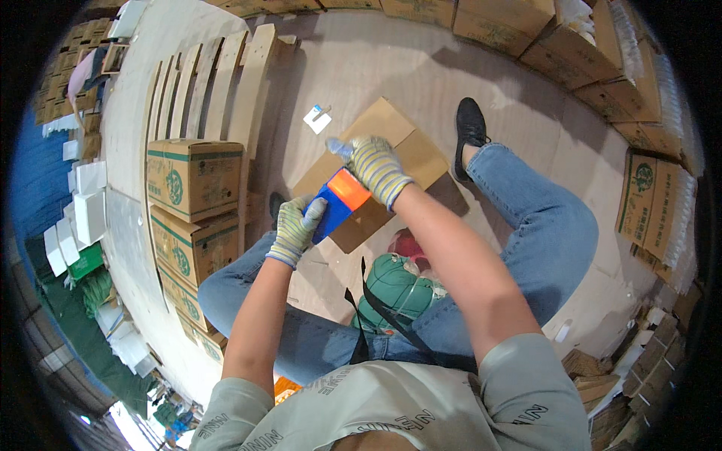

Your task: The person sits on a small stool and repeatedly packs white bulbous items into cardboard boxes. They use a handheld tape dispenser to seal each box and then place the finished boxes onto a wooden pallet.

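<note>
I sit with both hands in striped knit gloves. My left hand grips the lower end of a small blue box with an orange end. My right hand closes over the box's orange top end. The box is held in the air above a flattened brown cardboard sheet on the floor. My knees in blue jeans frame the hands, and a green bag lies in my lap.
Stacked brown cartons with green print stand at my left beside a wooden pallet. More cartons line the right and top edges. A small white card lies on the floor. White boxes sit far left.
</note>
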A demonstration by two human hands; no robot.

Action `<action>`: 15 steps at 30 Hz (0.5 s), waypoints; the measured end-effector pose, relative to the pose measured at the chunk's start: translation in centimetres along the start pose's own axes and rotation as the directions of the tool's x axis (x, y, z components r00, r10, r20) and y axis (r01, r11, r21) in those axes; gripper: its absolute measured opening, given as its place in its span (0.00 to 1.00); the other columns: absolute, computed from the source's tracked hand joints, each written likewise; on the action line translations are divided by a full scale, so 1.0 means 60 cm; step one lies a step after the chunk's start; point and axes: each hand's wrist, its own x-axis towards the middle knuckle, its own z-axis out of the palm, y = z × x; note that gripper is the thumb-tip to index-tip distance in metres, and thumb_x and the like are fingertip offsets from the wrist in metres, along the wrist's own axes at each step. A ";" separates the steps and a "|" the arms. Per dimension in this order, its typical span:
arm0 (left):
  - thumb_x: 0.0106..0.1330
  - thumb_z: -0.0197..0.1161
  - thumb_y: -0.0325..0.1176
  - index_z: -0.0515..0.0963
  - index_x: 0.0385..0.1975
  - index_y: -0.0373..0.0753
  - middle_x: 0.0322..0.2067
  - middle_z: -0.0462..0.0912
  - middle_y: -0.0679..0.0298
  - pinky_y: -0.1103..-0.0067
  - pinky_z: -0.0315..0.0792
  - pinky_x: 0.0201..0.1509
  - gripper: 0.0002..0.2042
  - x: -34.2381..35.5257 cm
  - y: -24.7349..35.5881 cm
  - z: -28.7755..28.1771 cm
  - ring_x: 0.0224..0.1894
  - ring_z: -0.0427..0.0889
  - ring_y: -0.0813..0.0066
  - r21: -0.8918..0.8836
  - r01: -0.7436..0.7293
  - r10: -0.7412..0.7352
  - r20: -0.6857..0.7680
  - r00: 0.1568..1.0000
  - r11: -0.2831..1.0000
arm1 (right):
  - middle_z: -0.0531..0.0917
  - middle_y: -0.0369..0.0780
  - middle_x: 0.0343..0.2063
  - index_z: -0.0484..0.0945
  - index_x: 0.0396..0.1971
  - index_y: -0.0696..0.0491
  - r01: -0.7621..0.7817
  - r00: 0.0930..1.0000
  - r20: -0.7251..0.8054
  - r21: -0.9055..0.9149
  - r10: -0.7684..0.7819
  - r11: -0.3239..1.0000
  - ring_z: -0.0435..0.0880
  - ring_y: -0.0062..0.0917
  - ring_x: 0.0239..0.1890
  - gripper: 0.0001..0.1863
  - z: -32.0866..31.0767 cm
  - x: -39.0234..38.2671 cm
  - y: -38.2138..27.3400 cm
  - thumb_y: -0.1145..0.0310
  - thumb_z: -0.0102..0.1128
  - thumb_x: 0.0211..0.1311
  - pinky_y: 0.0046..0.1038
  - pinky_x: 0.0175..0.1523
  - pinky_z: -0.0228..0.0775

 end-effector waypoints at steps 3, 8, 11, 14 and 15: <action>0.54 0.58 0.65 0.82 0.31 0.32 0.17 0.78 0.56 0.74 0.73 0.31 0.33 -0.003 0.013 0.000 0.23 0.80 0.71 0.012 0.095 -0.095 -0.012 0.995 0.995 | 0.82 0.53 0.30 0.81 0.33 0.55 0.114 0.911 -0.373 -0.182 -0.176 0.977 0.82 0.46 0.36 0.24 -0.045 0.073 0.089 0.48 0.47 0.64 0.41 0.42 0.72; 0.52 0.50 0.71 0.84 0.29 0.36 0.24 0.82 0.48 0.66 0.75 0.40 0.37 0.018 0.090 -0.020 0.32 0.84 0.54 0.486 0.292 -0.345 0.021 0.938 0.824 | 0.80 0.50 0.47 0.81 0.42 0.55 -0.265 0.925 -0.368 -0.451 0.093 0.852 0.78 0.45 0.50 0.34 -0.299 0.094 0.174 0.39 0.37 0.65 0.44 0.54 0.69; 0.54 0.46 0.72 0.84 0.29 0.38 0.28 0.83 0.48 0.64 0.75 0.42 0.38 0.052 0.168 0.004 0.36 0.83 0.52 0.713 0.248 -0.406 0.057 0.912 0.656 | 0.79 0.49 0.48 0.80 0.45 0.54 -0.292 0.942 -0.300 -0.524 0.148 0.800 0.77 0.43 0.52 0.35 -0.296 0.123 0.206 0.39 0.33 0.67 0.44 0.55 0.68; 0.56 0.45 0.71 0.84 0.30 0.37 0.31 0.83 0.48 0.64 0.75 0.43 0.37 0.081 0.188 0.030 0.38 0.83 0.52 0.787 0.245 -0.455 0.050 0.889 0.565 | 0.80 0.49 0.48 0.79 0.46 0.53 -0.290 0.951 -0.253 -0.520 0.179 0.804 0.77 0.43 0.53 0.33 -0.266 0.170 0.282 0.41 0.32 0.68 0.44 0.56 0.68; 0.56 0.45 0.71 0.84 0.31 0.37 0.31 0.83 0.48 0.64 0.75 0.44 0.38 0.093 0.191 0.033 0.38 0.83 0.52 0.800 0.243 -0.467 0.053 0.883 0.549 | 0.80 0.49 0.48 0.79 0.47 0.53 -0.278 0.954 -0.244 -0.517 0.172 0.809 0.77 0.43 0.53 0.33 -0.247 0.185 0.305 0.42 0.32 0.69 0.43 0.56 0.68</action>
